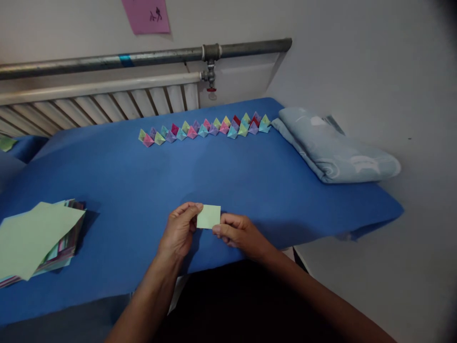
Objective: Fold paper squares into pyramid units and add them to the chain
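Note:
Between my two hands is a small pale green square of paper [209, 216], held above the near part of the blue-covered surface [160, 176]. My left hand [180, 226] pinches its left edge, thumb on top near the upper corner. At the lower right corner, my right hand [237, 231] grips the paper between thumb and curled fingers. Whether the square is folded in layers I cannot tell. Farther back, several small folded paper pieces [203, 130] in green, pink, purple, blue and red stand in two rows.
A stack of coloured paper sheets [39, 238], pale green on top, lies at the left. A folded light blue cloth [339, 147] rests at the back right against the wall. Behind the surface are a white radiator [124, 105] and a metal pipe [160, 56] with a red-handled valve [211, 81].

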Available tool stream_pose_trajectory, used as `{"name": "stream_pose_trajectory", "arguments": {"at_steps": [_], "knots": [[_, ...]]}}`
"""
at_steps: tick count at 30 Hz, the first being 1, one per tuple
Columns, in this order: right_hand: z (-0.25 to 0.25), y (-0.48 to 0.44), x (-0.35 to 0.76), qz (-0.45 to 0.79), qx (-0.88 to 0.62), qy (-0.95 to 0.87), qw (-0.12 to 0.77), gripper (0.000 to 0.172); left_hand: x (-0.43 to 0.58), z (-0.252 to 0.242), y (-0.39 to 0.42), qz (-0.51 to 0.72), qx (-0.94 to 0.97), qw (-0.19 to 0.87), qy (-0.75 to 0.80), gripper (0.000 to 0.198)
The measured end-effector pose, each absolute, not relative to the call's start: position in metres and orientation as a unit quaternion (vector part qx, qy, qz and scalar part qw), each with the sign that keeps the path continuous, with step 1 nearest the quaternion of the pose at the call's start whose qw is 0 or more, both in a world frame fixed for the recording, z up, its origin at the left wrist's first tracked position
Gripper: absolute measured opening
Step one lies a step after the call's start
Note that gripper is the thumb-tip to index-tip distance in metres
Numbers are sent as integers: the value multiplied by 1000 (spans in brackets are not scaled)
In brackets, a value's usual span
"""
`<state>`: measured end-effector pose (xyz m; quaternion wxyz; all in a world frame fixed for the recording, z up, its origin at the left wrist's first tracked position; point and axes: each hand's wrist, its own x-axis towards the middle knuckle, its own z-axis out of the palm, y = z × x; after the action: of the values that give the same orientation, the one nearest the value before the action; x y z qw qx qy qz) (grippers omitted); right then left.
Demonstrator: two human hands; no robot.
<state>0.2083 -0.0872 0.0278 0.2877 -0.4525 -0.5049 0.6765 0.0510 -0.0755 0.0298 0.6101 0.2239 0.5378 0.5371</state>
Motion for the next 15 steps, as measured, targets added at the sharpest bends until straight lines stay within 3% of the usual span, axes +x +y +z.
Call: {"name": "stream_pose_trajectory", "arguments": {"at_steps": [6, 11, 15], "knots": [[27, -85, 211, 665, -461, -524, 267, 24, 44, 30, -66, 453, 326, 613, 560, 26], [28, -80, 227, 490, -535, -595, 345, 23, 45, 30, -60, 383, 432, 559, 595, 21], [21, -79, 233, 376, -538, -655, 374, 18, 50, 28, -56, 338, 574, 454, 592, 20]]}}
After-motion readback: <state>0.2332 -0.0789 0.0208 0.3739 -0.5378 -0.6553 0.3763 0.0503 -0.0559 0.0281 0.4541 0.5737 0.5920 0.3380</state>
